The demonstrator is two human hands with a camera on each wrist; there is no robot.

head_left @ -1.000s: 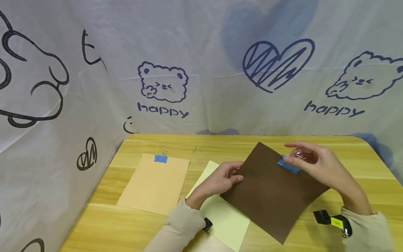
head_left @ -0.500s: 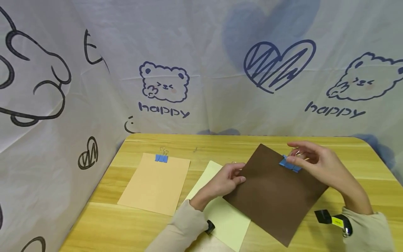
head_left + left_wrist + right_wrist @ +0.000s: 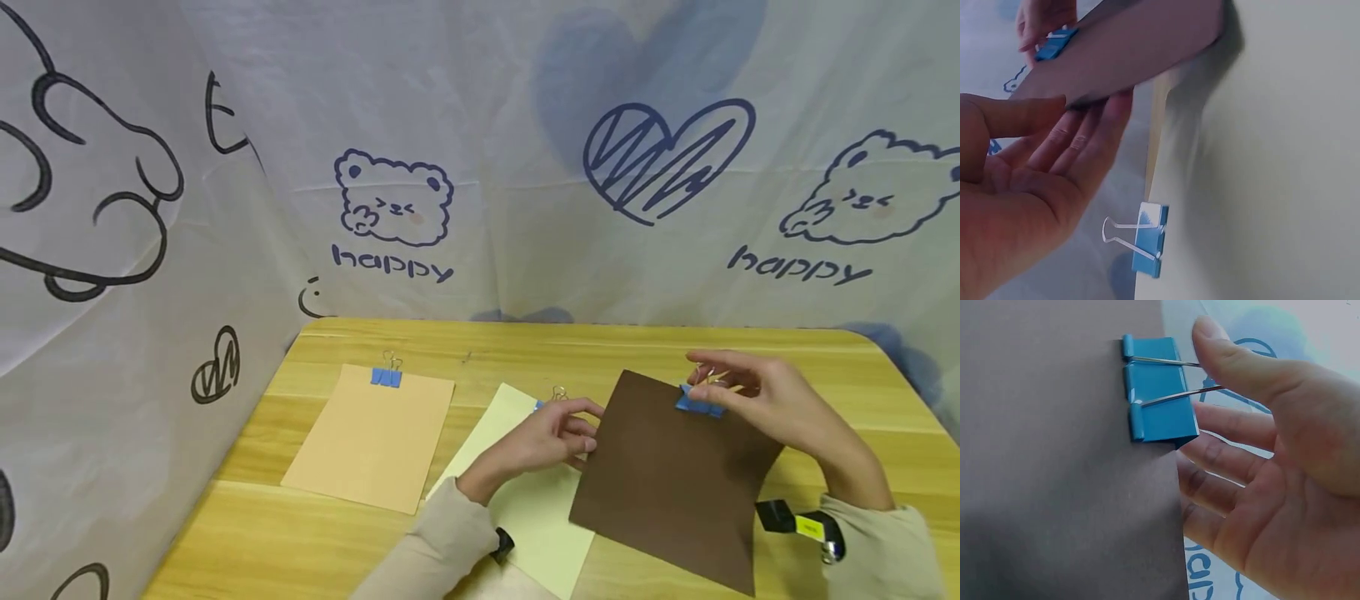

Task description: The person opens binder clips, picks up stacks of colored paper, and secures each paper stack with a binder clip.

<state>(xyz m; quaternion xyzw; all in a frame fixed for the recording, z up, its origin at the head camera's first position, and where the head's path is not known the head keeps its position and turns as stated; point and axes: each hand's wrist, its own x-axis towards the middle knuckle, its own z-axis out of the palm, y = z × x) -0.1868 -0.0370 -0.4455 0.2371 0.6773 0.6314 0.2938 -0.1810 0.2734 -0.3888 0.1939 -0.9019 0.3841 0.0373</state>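
Blue binder clip (image 3: 1160, 390) grips the top edge of a brown sheet of paper (image 3: 667, 483). My right hand (image 3: 772, 400) pinches its wire handles, thumb in front and fingers behind in the right wrist view. At the sheet's left edge is my left hand (image 3: 543, 437), its thumb and fingers extended. In the left wrist view those fingertips (image 3: 1124, 100) lie right at the brown edge. Beneath the left hand lies a pale yellow sheet (image 3: 547, 525), partly hidden by hand and brown sheet, with a second blue binder clip (image 3: 1149, 240) on its top edge.
An orange-tan sheet (image 3: 367, 442) with a blue binder clip (image 3: 386, 377) lies at the left of the wooden table (image 3: 247, 533). A printed white cloth (image 3: 510, 208) hangs behind the table and along its left side.
The brown sheet has turned more upright and its far corner has lowered. More left-hand fingers show beside its edge, and the yellow sheet's clip has come into view. The right hand keeps its pinch.
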